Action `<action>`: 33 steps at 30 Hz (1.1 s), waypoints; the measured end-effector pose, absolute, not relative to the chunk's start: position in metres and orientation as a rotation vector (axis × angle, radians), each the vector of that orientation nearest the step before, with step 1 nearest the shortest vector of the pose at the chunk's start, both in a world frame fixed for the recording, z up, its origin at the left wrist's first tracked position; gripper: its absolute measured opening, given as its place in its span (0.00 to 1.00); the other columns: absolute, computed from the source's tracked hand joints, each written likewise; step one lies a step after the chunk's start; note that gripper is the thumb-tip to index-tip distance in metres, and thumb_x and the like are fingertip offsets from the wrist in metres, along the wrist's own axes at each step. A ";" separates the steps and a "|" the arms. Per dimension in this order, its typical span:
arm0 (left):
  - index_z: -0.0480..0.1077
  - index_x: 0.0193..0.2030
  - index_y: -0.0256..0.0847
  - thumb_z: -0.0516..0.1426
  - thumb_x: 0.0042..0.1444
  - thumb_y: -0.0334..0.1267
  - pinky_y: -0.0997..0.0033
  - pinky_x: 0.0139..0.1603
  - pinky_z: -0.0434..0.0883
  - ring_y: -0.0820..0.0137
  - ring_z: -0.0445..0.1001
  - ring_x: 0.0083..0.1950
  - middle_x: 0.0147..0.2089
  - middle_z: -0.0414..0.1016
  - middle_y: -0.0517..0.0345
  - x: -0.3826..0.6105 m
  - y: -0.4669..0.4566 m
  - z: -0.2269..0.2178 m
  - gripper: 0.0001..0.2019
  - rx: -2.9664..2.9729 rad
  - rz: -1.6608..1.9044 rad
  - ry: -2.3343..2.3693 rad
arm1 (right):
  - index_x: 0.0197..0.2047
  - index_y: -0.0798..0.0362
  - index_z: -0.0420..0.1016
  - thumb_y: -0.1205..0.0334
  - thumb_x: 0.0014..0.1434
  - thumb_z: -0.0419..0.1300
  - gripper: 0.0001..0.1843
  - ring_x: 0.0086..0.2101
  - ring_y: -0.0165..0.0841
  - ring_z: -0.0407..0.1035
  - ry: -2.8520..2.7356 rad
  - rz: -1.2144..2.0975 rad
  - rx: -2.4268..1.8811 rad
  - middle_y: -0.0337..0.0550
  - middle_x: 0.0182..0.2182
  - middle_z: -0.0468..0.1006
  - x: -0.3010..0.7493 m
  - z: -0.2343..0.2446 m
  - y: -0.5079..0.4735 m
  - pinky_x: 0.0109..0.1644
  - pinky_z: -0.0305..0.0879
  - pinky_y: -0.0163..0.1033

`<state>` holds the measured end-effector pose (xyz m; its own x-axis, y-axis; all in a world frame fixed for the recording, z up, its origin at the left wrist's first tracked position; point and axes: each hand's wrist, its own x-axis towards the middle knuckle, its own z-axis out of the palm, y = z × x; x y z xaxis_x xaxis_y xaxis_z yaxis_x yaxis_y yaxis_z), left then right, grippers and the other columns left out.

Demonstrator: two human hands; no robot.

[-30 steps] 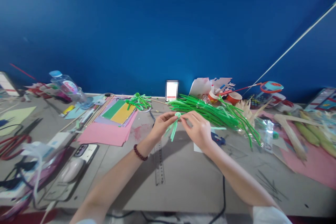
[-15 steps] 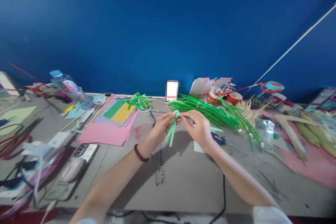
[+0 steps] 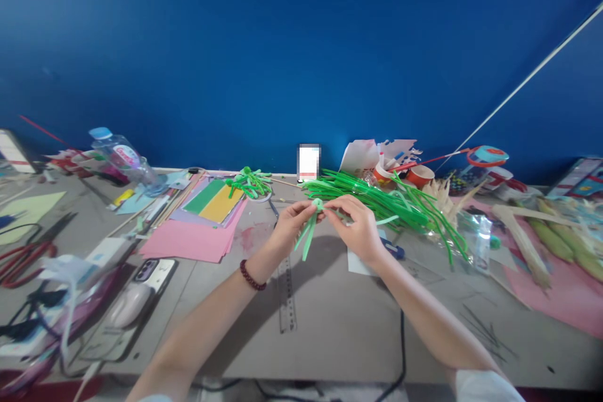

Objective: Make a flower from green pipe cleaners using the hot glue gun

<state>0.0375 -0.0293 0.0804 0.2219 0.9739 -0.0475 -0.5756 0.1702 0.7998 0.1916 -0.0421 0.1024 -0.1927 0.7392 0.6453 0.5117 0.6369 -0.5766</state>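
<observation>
– Blue wall [image 3: 301, 63] on the far side, grey surface [image 3: 339, 326] below it, clutter left and right. Where is the piece?

– Held up over the middle: pale green piece [image 3: 318, 204], fuzzy, small coiled head, tails hanging to the near side. Left hand [image 3: 296, 223] pinches it from the left, right hand [image 3: 355, 226] from the right; the two are close together.

– Handling?

– Very light, most likely. Soft outside, bendy, perhaps wire-cored; unlikely to slip. Squeezing could flatten the coil. Best hold: fingertips where tails meet head.

– Unclear?

– Coil's winding: too small, partly behind fingers. Pale strip [image 3: 389, 220] shows right of the right hand; whether it joins the piece, cannot tell. Dark blue object [image 3: 394, 249] half hidden by the right wrist. Sleeves [image 3: 486, 385] cut off at the near edge.
</observation>
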 end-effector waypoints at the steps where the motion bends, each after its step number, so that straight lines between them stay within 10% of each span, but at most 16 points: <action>1: 0.77 0.31 0.35 0.68 0.39 0.38 0.72 0.39 0.70 0.73 0.75 0.30 0.28 0.78 0.56 0.038 -0.029 0.081 0.12 0.765 1.237 0.664 | 0.37 0.50 0.75 0.66 0.59 0.56 0.07 0.32 0.32 0.70 -1.866 0.315 -0.985 0.43 0.33 0.76 0.192 0.103 -0.042 0.33 0.66 0.36; 33: 0.79 0.36 0.38 0.66 0.43 0.45 0.65 0.42 0.73 0.69 0.77 0.32 0.33 0.80 0.53 0.040 -0.034 0.078 0.14 0.920 1.325 0.698 | 0.36 0.50 0.71 0.64 0.59 0.55 0.04 0.35 0.34 0.72 -1.690 0.642 -1.039 0.43 0.34 0.74 0.188 0.099 -0.046 0.39 0.69 0.39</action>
